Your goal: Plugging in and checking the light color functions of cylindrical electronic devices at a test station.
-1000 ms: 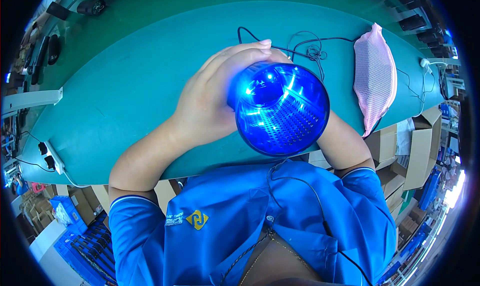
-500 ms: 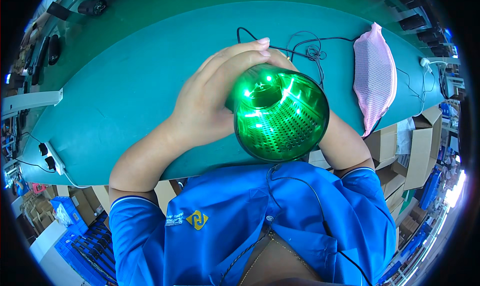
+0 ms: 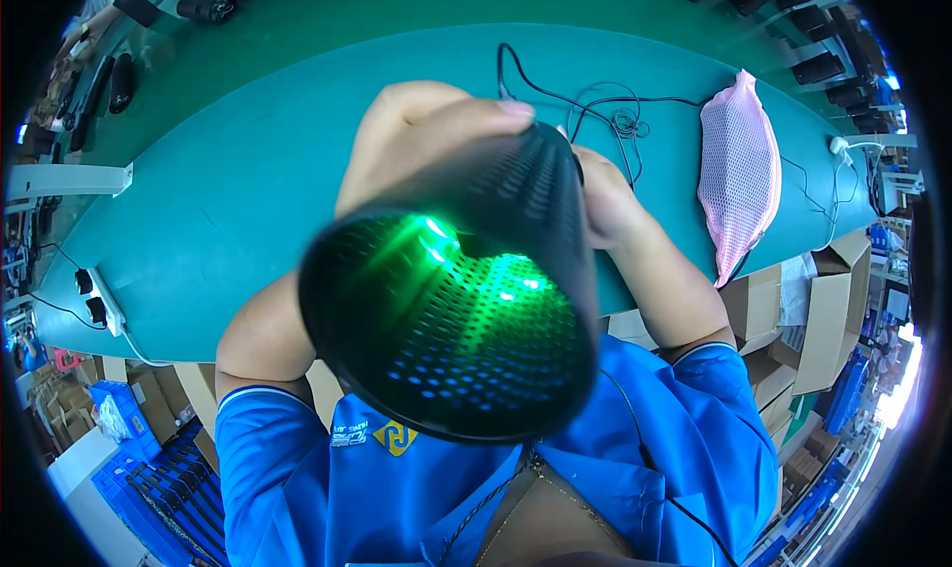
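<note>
Both hands hold a perforated black cone lamp glowing green above the counter.
Left hand fingers wrap its narrow end, right hand steadies; the trailing black cable could snag and tug it.

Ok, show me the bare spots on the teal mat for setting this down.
Bare: the teal mat left of the left hand, up to the power strip. Crowded: the tangled black cable and pink mesh pouch beyond the right hand.
</note>
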Demonstrator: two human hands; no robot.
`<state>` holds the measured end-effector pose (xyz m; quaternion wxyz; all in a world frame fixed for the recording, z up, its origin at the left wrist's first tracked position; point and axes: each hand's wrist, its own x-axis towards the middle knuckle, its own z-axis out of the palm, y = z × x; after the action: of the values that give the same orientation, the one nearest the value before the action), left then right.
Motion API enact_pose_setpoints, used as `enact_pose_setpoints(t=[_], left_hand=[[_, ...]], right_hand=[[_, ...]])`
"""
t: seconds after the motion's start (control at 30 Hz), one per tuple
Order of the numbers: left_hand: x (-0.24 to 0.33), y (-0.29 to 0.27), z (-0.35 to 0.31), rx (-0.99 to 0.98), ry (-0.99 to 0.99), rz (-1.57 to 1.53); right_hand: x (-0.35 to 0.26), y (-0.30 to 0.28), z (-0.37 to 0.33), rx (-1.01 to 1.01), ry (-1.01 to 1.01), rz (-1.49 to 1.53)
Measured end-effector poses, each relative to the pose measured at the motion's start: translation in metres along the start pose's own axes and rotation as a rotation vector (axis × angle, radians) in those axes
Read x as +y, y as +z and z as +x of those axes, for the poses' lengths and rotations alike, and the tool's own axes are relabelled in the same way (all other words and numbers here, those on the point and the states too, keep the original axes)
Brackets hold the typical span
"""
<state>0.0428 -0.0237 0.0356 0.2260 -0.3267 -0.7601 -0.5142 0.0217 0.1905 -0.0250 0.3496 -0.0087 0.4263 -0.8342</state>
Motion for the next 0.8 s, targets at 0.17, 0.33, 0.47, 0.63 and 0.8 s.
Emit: enact_pose_setpoints(t=[0.17,0.33,0.47,0.63,0.8], left_hand=[[0.003,0.006,-0.001,-0.081,0.046,-0.112],[0.008,0.008,-0.001,-0.103,0.037,-0.128],[0.016,0.003,0.0,-0.136,-0.045,-0.113],[0.018,0.0,0.001,-0.168,-0.098,-0.087],[0.017,0.0,0.001,-0.169,-0.094,-0.07]], right_hand=[[0.006,-0.003,0.002,-0.091,0.067,0.104],[0.004,-0.005,0.002,-0.146,-0.009,0.045],[0.005,-0.005,0.006,-0.178,-0.055,0.005],[0.007,-0.003,0.01,-0.208,-0.074,0.003],[0.011,-0.009,0.013,-0.234,-0.078,0.009]])
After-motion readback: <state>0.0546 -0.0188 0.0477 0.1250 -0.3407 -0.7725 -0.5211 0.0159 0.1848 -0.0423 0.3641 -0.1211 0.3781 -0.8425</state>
